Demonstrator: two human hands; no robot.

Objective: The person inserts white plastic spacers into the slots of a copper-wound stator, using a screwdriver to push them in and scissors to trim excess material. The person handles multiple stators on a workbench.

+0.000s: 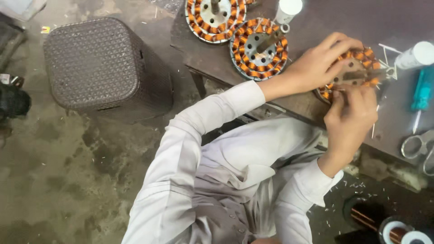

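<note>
- the wound stator (357, 72) sits on the desk (316, 27) close to its near edge, and both hands are on it.
- the left hand (316, 63) lies spread over the stator's top and far rim, its grip wide and pressing down rather than wrapped round anything.
- the right hand (350, 119) is at the stator's near rim with fingertips pinched tight; whatever it pinches is too small to make out, perhaps a thin strip or a wire end.
- as i see it, the stator is so near the edge that a hard tug with the right hand could drag it off the desk toward the person's lap.
- the copper coils look fine, so a slip of the pinching fingers could nick or kink a wire.
- beyond the stator lie a teal-handled screwdriver (422, 90) and scissors (418, 147); a sweeping elbow might knock them.
- two more stators (258, 49) lie left of the one in hand, and a white tube (413, 55) rests just beside it, likely to roll if bumped.
- thin white slivers (375, 129) litter the desk by the stator and could catch in the windings.
</note>
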